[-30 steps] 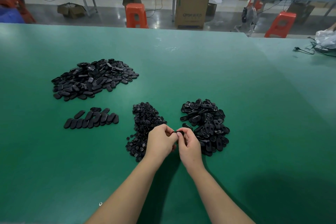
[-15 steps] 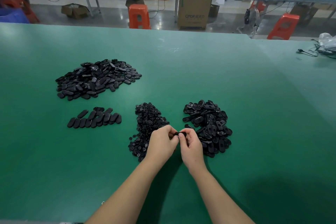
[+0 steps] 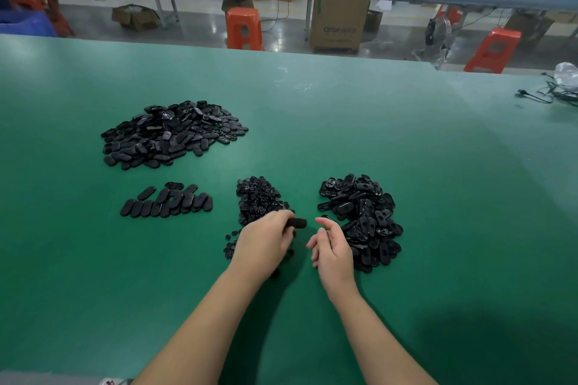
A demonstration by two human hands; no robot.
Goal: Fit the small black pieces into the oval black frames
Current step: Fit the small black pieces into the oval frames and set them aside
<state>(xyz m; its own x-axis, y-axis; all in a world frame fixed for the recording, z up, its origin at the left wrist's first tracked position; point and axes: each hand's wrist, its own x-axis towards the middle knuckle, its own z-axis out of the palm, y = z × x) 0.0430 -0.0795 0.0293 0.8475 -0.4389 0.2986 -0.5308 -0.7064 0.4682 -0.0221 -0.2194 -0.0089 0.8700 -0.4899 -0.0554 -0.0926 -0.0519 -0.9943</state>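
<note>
We held one oval frame pinched in the left hand above the small-piece pile; the right hand hung loose and empty beside the frame pile. A slack grip risked dropping the frame into either pile. The counter offered open room ahead, edges far off.

Bare green tabletop lies open beyond the heaps and to the far right. A narrow green lane runs between the pile of small pieces and the pile of oval frames. To the left, a row of ovals and a larger heap block the way.
</note>
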